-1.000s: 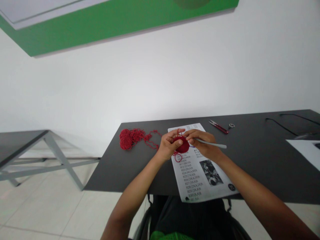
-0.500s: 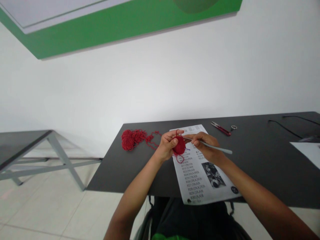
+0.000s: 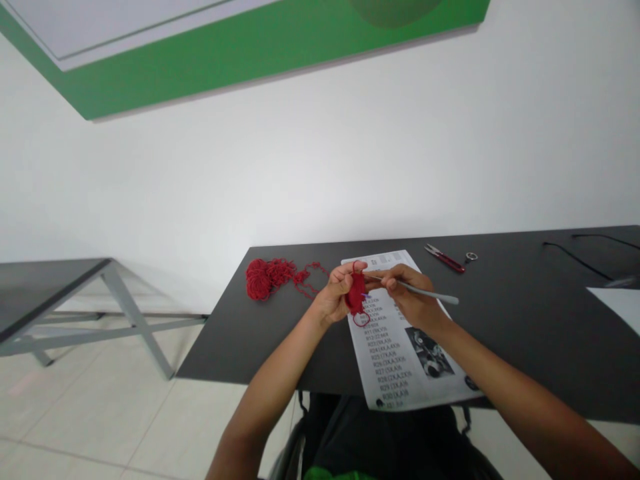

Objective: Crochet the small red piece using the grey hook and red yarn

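Pinched in my left hand (image 3: 334,295) is a small red crochet piece (image 3: 356,293), with a loop of yarn hanging below it and a small purple marker at its right side. My right hand (image 3: 407,293) grips a crochet hook (image 3: 425,291) by its grey handle. The hook's thin shaft points left, its tip at the upper edge of the red piece; whether it sits inside a stitch I cannot tell. Red yarn runs from behind my left hand to a loose skein (image 3: 260,279) on the left of the table.
Under my hands lies a printed pattern sheet (image 3: 385,360) on the dark table (image 3: 300,353). Red-handled thread snips (image 3: 447,259) with a ring lie behind it. Glasses (image 3: 580,260) and white paper (image 3: 617,307) are at the right. A second table (image 3: 50,287) stands left.
The red piece has turned in my left hand, so it shows narrower, and its purple marker has shifted. The hook has moved slightly left with my right hand. The view has shifted a little.
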### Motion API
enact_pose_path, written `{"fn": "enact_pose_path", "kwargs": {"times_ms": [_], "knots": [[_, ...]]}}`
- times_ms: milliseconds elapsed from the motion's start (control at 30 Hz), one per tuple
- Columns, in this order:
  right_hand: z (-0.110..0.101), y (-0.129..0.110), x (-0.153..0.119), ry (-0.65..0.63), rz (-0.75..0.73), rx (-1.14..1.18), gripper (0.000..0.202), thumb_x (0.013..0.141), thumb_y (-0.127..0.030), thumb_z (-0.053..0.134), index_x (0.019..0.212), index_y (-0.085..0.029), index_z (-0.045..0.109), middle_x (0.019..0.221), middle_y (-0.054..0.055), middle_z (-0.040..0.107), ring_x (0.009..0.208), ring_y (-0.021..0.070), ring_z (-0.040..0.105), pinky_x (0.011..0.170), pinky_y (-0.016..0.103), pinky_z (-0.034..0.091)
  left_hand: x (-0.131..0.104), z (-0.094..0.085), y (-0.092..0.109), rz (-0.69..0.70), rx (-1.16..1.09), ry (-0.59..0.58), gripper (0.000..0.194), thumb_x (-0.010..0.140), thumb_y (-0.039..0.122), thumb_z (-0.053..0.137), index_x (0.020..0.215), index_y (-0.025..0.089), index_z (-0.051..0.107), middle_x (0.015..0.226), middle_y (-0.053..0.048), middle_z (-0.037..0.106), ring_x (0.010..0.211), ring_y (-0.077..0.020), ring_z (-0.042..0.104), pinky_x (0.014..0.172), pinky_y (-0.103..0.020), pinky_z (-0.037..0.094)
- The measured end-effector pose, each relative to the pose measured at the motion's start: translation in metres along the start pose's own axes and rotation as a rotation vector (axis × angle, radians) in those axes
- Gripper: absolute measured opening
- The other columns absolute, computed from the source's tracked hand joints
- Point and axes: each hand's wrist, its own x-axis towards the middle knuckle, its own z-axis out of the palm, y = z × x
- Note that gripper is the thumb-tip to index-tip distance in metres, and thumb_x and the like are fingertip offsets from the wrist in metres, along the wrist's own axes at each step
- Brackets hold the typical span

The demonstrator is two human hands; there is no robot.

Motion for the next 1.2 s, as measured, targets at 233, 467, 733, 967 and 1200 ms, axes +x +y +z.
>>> {"fn": "enact_pose_path", "kwargs": {"times_ms": [233, 467, 733, 967, 1200], "knots": [[-0.004, -0.005, -0.006, -0.009, -0.036, -0.163, 0.020, 0.091, -0.046, 0.071, 0.088, -0.027, 0.068, 0.117, 0.007, 0.080, 0.102, 0.0274, 0.077, 0.093, 0.045, 0.059, -0.001, 0.004, 0.005, 0.017, 0.022, 0.013, 0.058, 0.050, 0.039, 0.100, 0.096, 0.016, 0.074, 0.080, -0.007, 0.079, 0.065, -0.0170, 0.073, 0.065, -0.025, 0.057], [0.002, 0.000, 0.001, -0.021, 0.069, 0.299, 0.024, 0.089, -0.049, 0.073, 0.082, -0.027, 0.067, 0.103, 0.002, 0.082, 0.073, 0.0178, 0.074, 0.079, 0.037, 0.061, -0.003, 0.004, -0.004, 0.031, 0.003, -0.009, 0.057, 0.052, 0.044, 0.098, 0.096, 0.018, 0.073, 0.082, -0.007, 0.078, 0.063, -0.0156, 0.069, 0.060, -0.023, 0.052], [0.000, 0.008, 0.008, 0.150, 0.087, 0.331, 0.025, 0.079, -0.049, 0.083, 0.078, -0.027, 0.072, 0.085, -0.002, 0.079, 0.062, 0.0113, 0.062, 0.065, 0.026, 0.056, 0.005, 0.000, -0.001, 0.218, 0.490, 0.083, 0.054, 0.061, 0.045, 0.094, 0.102, 0.014, 0.078, 0.085, -0.008, 0.079, 0.074, -0.0190, 0.071, 0.073, -0.030, 0.054], [-0.008, 0.021, 0.010, 0.327, -0.056, -0.038, 0.028, 0.081, -0.053, 0.079, 0.087, -0.026, 0.074, 0.086, 0.002, 0.080, 0.080, 0.0204, 0.073, 0.079, 0.037, 0.060, 0.006, 0.002, -0.005, 0.256, 0.626, 0.151, 0.052, 0.066, 0.041, 0.091, 0.109, 0.016, 0.078, 0.089, -0.007, 0.080, 0.075, -0.0185, 0.071, 0.074, -0.029, 0.056], [-0.008, 0.012, 0.006, 0.333, -0.092, -0.259, 0.027, 0.085, -0.052, 0.076, 0.089, -0.025, 0.075, 0.090, 0.004, 0.081, 0.086, 0.0235, 0.076, 0.079, 0.037, 0.060, 0.005, 0.004, -0.006, 0.207, 0.596, 0.150, 0.057, 0.066, 0.040, 0.091, 0.114, 0.015, 0.075, 0.091, -0.008, 0.080, 0.077, -0.0206, 0.072, 0.074, -0.031, 0.057]]}}
